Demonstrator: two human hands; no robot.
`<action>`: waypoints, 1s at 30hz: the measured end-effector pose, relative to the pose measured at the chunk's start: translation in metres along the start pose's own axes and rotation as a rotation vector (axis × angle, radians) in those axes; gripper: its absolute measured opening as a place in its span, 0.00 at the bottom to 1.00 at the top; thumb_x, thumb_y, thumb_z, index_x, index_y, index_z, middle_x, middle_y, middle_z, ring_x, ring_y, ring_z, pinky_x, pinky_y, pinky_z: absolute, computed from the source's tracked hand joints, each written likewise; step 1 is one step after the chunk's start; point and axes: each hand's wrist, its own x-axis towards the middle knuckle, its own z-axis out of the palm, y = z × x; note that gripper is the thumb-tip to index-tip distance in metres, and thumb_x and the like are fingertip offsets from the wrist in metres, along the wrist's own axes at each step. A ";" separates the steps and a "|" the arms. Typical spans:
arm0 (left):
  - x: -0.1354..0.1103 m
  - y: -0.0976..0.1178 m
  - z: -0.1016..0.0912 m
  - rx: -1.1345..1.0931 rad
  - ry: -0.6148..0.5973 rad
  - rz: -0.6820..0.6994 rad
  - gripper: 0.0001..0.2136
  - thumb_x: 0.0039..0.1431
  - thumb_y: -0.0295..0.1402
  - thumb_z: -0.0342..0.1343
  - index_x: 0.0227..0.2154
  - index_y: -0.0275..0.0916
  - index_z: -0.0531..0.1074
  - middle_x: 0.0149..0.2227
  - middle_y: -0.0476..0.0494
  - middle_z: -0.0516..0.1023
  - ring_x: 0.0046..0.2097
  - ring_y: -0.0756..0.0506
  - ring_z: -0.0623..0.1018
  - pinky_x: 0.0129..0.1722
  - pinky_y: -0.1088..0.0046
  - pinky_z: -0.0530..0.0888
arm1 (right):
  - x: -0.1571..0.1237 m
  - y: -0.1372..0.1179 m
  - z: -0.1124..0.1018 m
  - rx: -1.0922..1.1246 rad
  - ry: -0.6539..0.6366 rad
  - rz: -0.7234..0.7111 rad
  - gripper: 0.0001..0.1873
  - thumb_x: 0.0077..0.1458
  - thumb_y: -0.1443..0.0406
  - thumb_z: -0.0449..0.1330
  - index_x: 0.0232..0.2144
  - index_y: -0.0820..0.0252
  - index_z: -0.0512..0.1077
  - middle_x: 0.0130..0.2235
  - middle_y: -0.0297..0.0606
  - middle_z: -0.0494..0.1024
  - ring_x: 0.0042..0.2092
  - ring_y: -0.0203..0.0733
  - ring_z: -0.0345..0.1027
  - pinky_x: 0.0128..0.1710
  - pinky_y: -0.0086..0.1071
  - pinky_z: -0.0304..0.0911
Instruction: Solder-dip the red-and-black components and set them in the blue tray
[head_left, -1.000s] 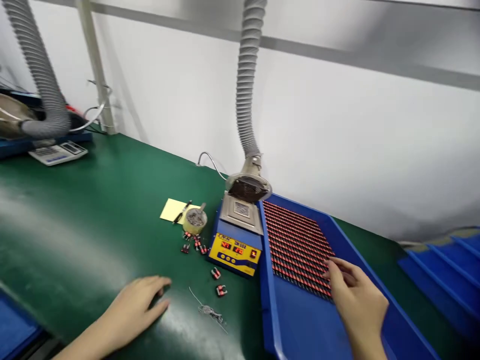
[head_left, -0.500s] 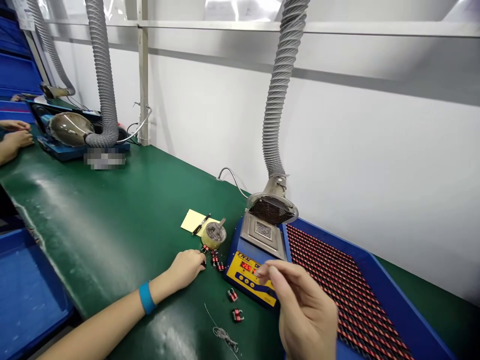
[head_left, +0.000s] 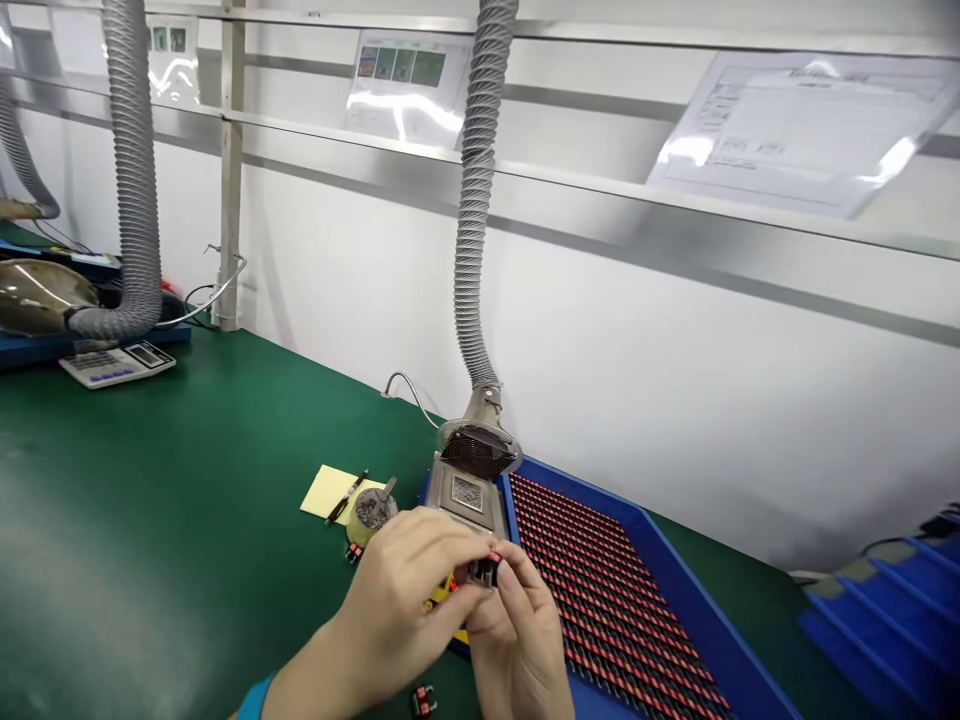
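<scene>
My left hand point(head_left: 405, 600) and my right hand point(head_left: 517, 630) meet in front of me, fingers pinched together on a small black and red coil part point(head_left: 484, 570). They hover just in front of the blue and yellow solder pot point(head_left: 469, 500), hiding its yellow panel. A grey fume hose point(head_left: 474, 230) hangs down to a hood over the pot. To the right lies a blue tray point(head_left: 697, 610) filled with rows of red and black parts. Another loose coil part point(head_left: 424, 702) lies on the green mat below my hands.
A yellow note with a pen point(head_left: 330, 492) and a small cup of scrap point(head_left: 371, 512) sit left of the pot. A calculator point(head_left: 116, 362) and a second hose with a hood point(head_left: 45, 300) stand far left. More blue trays point(head_left: 892, 610) at right.
My left hand left the loose parts on the mat and rose to join my right hand. Both now hold one coil part between them. The camera tilted up.
</scene>
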 end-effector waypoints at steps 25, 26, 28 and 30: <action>-0.002 -0.013 -0.015 -0.780 -0.230 -0.786 0.21 0.55 0.35 0.62 0.53 0.52 0.71 0.55 0.47 0.74 0.57 0.43 0.70 0.60 0.63 0.64 | -0.005 0.021 0.008 0.087 -0.060 0.089 0.13 0.43 0.61 0.73 0.31 0.52 0.74 0.34 0.30 0.77 0.38 0.34 0.74 0.41 0.27 0.70; -0.004 -0.012 -0.015 -0.704 -0.266 -0.784 0.21 0.57 0.33 0.60 0.54 0.53 0.70 0.57 0.47 0.72 0.59 0.42 0.68 0.61 0.60 0.63 | -0.003 0.020 0.005 0.056 -0.069 0.073 0.12 0.44 0.61 0.72 0.31 0.51 0.74 0.33 0.30 0.76 0.37 0.35 0.74 0.41 0.29 0.70; -0.004 -0.009 -0.015 -0.641 -0.264 -0.773 0.20 0.58 0.33 0.58 0.54 0.53 0.70 0.56 0.47 0.73 0.58 0.41 0.69 0.60 0.58 0.63 | 0.001 0.016 0.000 -0.021 -0.081 -0.004 0.10 0.46 0.62 0.71 0.29 0.51 0.73 0.32 0.30 0.75 0.37 0.36 0.73 0.41 0.30 0.70; -0.002 -0.007 -0.017 -0.708 -0.281 -0.754 0.20 0.58 0.33 0.59 0.54 0.49 0.69 0.50 0.45 0.77 0.54 0.42 0.72 0.57 0.61 0.67 | 0.004 0.007 -0.003 -0.125 -0.088 -0.096 0.08 0.47 0.61 0.70 0.29 0.51 0.74 0.31 0.31 0.74 0.36 0.36 0.71 0.40 0.30 0.69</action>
